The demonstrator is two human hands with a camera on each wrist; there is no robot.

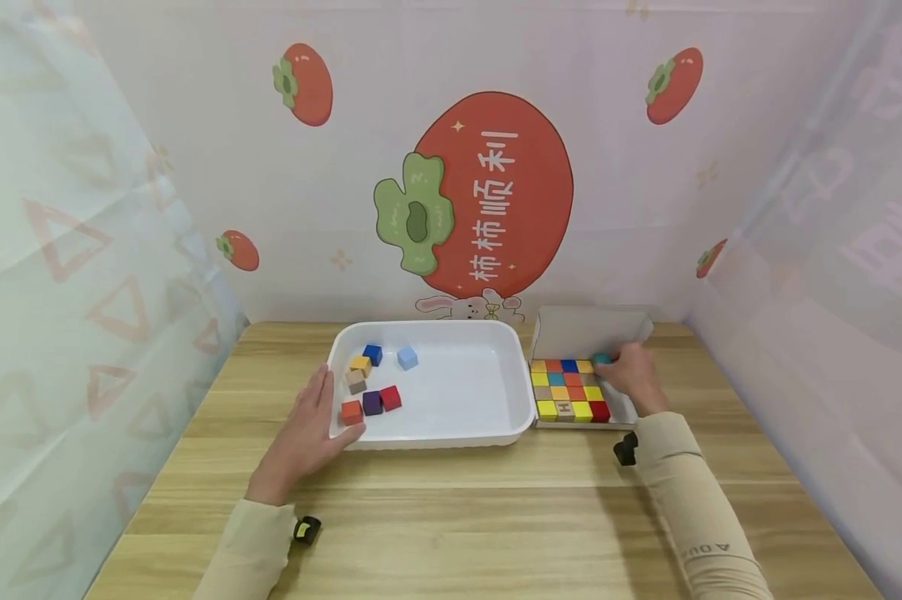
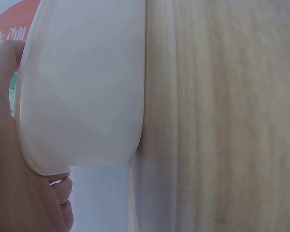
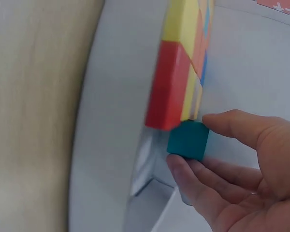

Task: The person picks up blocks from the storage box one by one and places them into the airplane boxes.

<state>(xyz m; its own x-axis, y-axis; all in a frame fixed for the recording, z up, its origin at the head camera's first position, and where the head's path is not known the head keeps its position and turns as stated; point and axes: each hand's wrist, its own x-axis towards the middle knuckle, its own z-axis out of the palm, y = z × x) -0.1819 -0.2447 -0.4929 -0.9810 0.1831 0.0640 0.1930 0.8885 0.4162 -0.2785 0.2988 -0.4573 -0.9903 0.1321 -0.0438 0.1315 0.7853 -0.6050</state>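
From the head view, the left hand (image 1: 310, 429) lies flat against the tray (image 1: 488, 433) rim on the tabletop (image 1: 496, 517); the right hand (image 1: 631, 375) pinches a teal cube (image 1: 602, 358) at the box (image 1: 571, 387). Left wrist view: palm on tray wall. Right wrist view: fingertips (image 3: 217, 121) clamp opposite cube faces (light, rigid, smooth, likely easy to hold there).

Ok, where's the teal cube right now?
The teal cube is pinched in the right hand at the far right corner of the cardboard box, beside the packed grid of cubes, right of the white tray.
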